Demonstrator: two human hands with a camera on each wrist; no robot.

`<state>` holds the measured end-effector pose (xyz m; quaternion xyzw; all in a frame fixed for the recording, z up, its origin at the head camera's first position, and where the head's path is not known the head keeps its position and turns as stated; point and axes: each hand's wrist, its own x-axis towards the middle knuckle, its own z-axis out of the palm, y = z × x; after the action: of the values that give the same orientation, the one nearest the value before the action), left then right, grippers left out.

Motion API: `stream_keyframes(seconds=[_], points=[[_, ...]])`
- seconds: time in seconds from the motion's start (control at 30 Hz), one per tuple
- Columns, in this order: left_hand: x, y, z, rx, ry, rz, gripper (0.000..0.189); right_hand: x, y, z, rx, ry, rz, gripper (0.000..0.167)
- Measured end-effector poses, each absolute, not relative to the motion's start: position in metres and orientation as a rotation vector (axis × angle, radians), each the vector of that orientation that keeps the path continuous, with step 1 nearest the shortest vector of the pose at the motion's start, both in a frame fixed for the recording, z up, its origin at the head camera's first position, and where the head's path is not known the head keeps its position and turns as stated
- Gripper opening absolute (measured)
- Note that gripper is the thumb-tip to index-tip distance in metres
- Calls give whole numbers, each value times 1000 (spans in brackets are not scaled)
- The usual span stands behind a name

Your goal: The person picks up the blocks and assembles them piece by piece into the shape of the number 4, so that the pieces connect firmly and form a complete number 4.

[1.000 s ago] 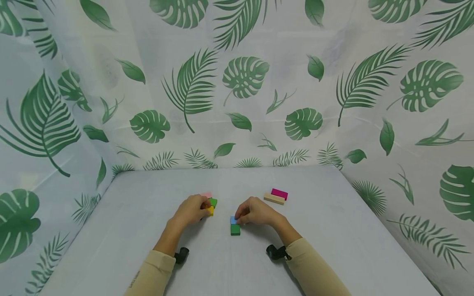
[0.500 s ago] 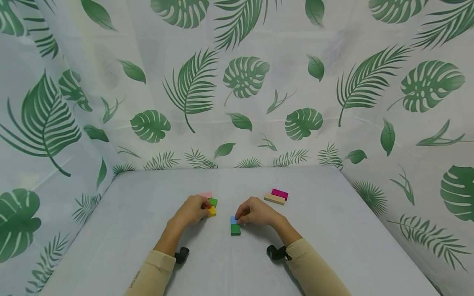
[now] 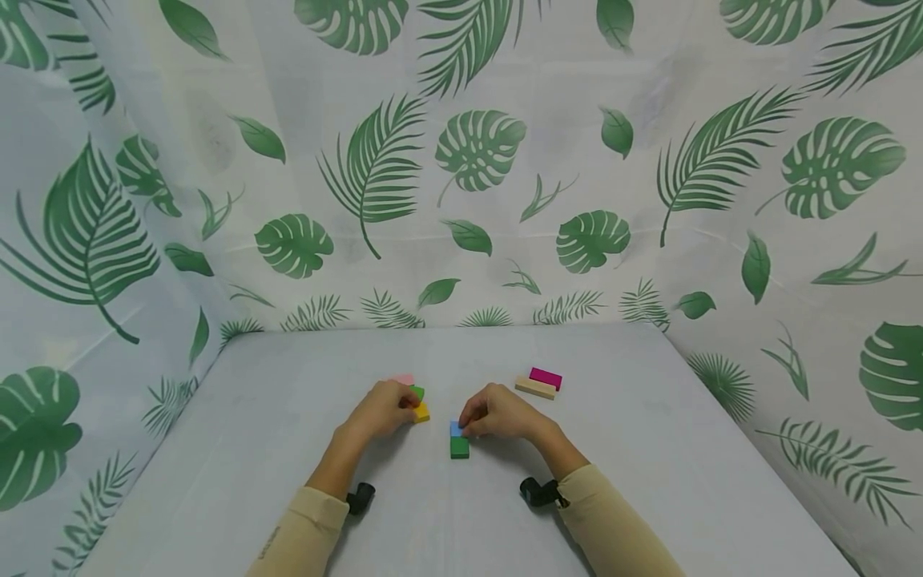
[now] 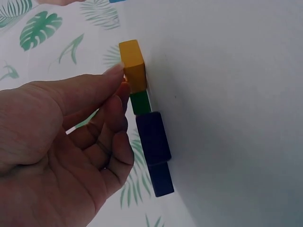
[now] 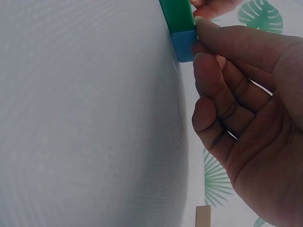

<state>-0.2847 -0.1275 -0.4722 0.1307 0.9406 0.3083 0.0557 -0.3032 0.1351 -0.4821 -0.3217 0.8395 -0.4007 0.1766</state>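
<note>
Nearest nine o'clock on the white surface (image 3: 620,473), the left hand (image 3: 380,409) has finger and thumb clamped on one yellow block (image 3: 421,412). In the left wrist view two dark blue blocks (image 4: 154,138) lie from it toward half past five, with green showing between; from overhead the left hand stands in the way of them. One pink block (image 3: 402,378) sits at eleven o'clock from the yellow block, and one bright green block (image 3: 417,393), partly hidden by the fingers, close to twelve. The yellow block leans in the left wrist view, its long axis running from just before twelve to near six. At four o'clock from it, apart, one light blue block (image 3: 456,429) touches one dark green block (image 3: 459,447), the pair lined up twelve to six, light blue farther off. The right hand (image 3: 501,413) pinches the light blue block, its fingertips covering a corner. At two o'clock from that hand, one wooden block (image 3: 536,388) lies ten to four, with one magenta block (image 3: 546,377) just beyond, similarly aligned.
</note>
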Motion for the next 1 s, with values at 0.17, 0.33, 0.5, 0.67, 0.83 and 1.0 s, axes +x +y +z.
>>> stream_keyframes(seconds=[0.17, 0.33, 0.5, 0.67, 0.83, 1.0], points=[[-286, -120, -472, 462, 2862, 911, 16, -304, 137, -484, -921, 2377, -1133, 7], [-289, -111, -468, 527, 2832, 932, 16, -304, 136, -484, -924, 2383, -1128, 6], [-297, -100, -466, 555, 2791, 945, 14, -304, 135, -483, -926, 2378, -1144, 6], [-299, -91, -471, 604, 2776, 963, 16, -304, 135, -484, -947, 2384, -1127, 7], [-297, -86, -473, 609, 2787, 959, 18, -304, 136, -481, -953, 2392, -1131, 7], [-295, -85, -474, 582, 2786, 958, 18, -305, 136, -483, -946, 2377, -1149, 6]])
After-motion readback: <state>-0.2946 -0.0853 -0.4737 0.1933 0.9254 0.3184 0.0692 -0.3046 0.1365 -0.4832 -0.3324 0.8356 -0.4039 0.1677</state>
